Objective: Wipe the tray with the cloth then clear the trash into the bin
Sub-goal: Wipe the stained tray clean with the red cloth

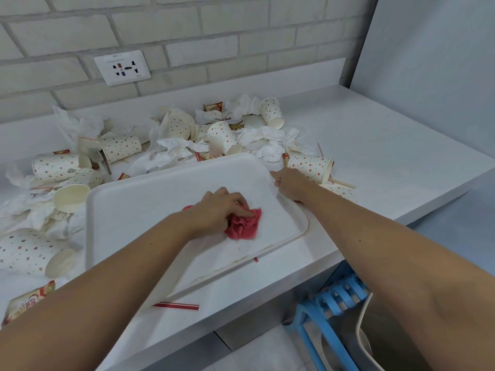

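Tray (150, 210), hemmed by trash (222, 137) at its far edge: left hand (217, 207) clutches cloth (243, 226), right hand (289, 183) grips its rim.

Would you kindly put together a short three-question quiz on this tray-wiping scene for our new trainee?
1. True or false: the left hand holds a crumpled pink cloth on the white rectangular plastic tray.
2. What does the right hand grip? A) the tray's right rim B) a glass bottle C) a metal spoon
3. Fill in: the dotted paper cups lie on the white ______, not on the tray.
Key: 1 true; 2 A; 3 counter.
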Motion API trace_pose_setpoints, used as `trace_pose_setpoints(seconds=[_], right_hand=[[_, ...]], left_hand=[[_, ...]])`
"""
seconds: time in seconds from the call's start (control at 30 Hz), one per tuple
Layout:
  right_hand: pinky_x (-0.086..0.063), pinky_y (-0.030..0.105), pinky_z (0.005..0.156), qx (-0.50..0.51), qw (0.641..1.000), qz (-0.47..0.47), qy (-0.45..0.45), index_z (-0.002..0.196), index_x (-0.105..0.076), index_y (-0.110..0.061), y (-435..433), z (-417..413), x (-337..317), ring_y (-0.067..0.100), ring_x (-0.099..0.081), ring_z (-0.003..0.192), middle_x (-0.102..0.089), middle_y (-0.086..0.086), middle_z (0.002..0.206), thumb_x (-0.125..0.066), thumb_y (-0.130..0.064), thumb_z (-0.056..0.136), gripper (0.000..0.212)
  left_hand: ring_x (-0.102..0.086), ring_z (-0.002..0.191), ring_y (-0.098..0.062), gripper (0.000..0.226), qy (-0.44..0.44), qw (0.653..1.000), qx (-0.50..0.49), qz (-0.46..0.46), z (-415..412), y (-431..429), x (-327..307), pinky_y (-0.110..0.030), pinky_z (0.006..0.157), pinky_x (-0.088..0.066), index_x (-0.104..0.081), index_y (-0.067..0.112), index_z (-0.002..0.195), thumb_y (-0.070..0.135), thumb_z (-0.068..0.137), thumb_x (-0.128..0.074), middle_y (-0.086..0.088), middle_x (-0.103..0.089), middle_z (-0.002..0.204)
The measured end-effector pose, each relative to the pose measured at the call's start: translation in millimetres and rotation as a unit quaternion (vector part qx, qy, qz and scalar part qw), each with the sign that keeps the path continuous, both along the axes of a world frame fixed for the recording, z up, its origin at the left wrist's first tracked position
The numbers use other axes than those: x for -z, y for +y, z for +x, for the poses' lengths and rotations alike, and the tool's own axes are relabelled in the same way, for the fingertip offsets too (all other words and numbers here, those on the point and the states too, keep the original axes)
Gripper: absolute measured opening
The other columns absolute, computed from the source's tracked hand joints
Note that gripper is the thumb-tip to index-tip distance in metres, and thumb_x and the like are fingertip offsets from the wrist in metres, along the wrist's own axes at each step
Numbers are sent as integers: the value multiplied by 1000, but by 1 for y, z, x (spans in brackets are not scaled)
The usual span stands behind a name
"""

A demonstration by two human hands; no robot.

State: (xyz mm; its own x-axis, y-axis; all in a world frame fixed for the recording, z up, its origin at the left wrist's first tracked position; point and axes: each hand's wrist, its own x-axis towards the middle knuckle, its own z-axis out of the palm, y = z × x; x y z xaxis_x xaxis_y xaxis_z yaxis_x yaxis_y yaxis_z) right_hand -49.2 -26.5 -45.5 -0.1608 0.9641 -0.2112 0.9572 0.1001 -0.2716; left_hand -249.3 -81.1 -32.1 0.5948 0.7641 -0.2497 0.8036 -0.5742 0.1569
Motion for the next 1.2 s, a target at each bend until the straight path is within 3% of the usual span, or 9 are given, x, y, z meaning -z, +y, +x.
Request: trace_pose_setpoints(seconds=[0.13, 0.33, 0.47, 0.6, 0.67, 0.77, 0.87, 1.0, 1.2], right_hand=[[-40, 36, 100, 7, 1000, -1, 0, 137, -47, -7, 0, -1, 1, 29, -47, 123, -49, 14, 135, -31, -8, 100, 39], [-40, 34, 97, 4, 1000, 4, -18, 143, -38, -10, -1, -3, 2, 28, -47, 123, -49, 13, 136, -31, -6, 99, 44], [-43, 38, 97, 9, 1000, 12, -12, 143, -35, -11, -2, -5, 5, 30, -49, 120, -50, 15, 133, -30, -6, 97, 47], [-38, 34, 79, -7, 996, 53, -76, 131, -44, -13, -1, -11, -10, 30, -49, 117, -48, 11, 129, -33, -11, 97, 36], [-40, 37, 83, -27, 991, 104, -81, 136, -43, -16, -5, -21, -20, 29, -45, 121, -42, 10, 132, -35, -12, 99, 38], [-42, 36, 91, -117, 980, 153, 43, 126, -58, -13, -16, -43, -32, 28, -49, 114, -48, 13, 122, -42, -11, 98, 32], [-42, 30, 91, -240, 954, 107, 142, 108, -68, -10, -34, -63, -39, 23, -51, 101, -51, 8, 101, -55, -2, 87, 26], [-39, 34, 96, -291, 952, 38, 83, 105, -68, -14, -49, -78, -37, 22, -45, 107, -50, 8, 110, -61, -1, 78, 31], [-34, 34, 89, -292, 955, 45, 28, 104, -64, -17, -51, -86, -29, 20, -40, 107, -40, -1, 106, -62, -6, 79, 27]], left_hand=[[-33, 118, -24, 68, -20, 998, -58, 16, 17, 6, 0, -37, 95, -30, -49, 35, 134, -9, 82, -44, 6, -39, 139], [-34, 121, -23, 47, -93, 985, -105, 97, 14, 2, 8, -35, 97, -26, -53, 37, 129, 10, 91, -51, 1, -36, 138], [-40, 118, -19, 34, -203, 954, -169, 140, -13, -12, 6, -32, 93, -25, -55, 30, 126, 36, 92, -53, 2, -45, 130], [-51, 107, -24, 23, -272, 897, -298, 182, -50, -19, 3, -36, 92, -34, -64, 22, 111, 29, 96, -49, -2, -55, 115], [-55, 99, -28, 18, -264, 868, -367, 206, -70, -22, 4, -42, 91, -41, -65, 16, 102, 23, 95, -50, -6, -58, 106], [-57, 95, -30, 14, -242, 835, -445, 217, -98, -31, 6, -44, 88, -45, -66, 12, 95, 17, 91, -54, -9, -60, 101], [-57, 97, -31, 15, -222, 814, -499, 198, -120, -42, 12, -42, 87, -47, -68, 11, 95, 18, 88, -57, -12, -60, 103], [-50, 108, -38, 19, -192, 787, -559, 177, -136, -51, 19, -46, 96, -43, -67, 11, 103, 13, 88, -57, -18, -52, 117], [-39, 116, -40, 34, -181, 767, -590, 178, -145, -57, 27, -39, 102, -31, -59, 6, 116, -1, 83, -54, -22, -39, 128]])
